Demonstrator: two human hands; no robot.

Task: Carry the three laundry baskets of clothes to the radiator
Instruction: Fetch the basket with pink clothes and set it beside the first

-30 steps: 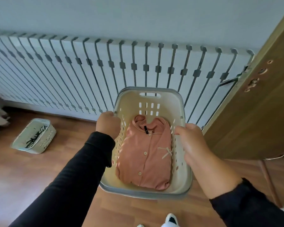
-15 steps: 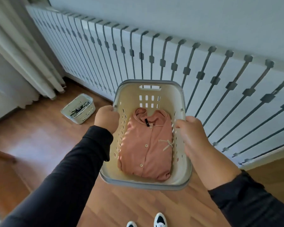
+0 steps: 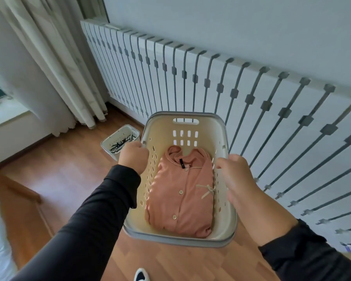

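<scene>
I hold a cream laundry basket with a grey rim (image 3: 185, 115) in the air in front of me. A folded salmon-pink buttoned garment (image 3: 180, 191) lies in it. My left hand (image 3: 133, 157) grips the basket's left rim and my right hand (image 3: 234, 177) grips its right rim. The long white radiator with grey brackets (image 3: 211, 82) runs along the wall just beyond the basket. A second, smaller white basket (image 3: 111, 139) with dark and white clothes stands on the floor by the radiator, to the left of my left hand.
Pale curtains (image 3: 55, 63) hang at the left end of the radiator, beside a low white window ledge (image 3: 10, 122). The floor is wood laminate (image 3: 65, 175). A wooden edge (image 3: 20, 189) shows at the left. My shoe tip (image 3: 141, 275) is below the basket.
The view has swung left along the radiator: the wooden door at the right has gone from view, the curtains have appeared, and the floor basket now lies closer. Both hands keep their grip.
</scene>
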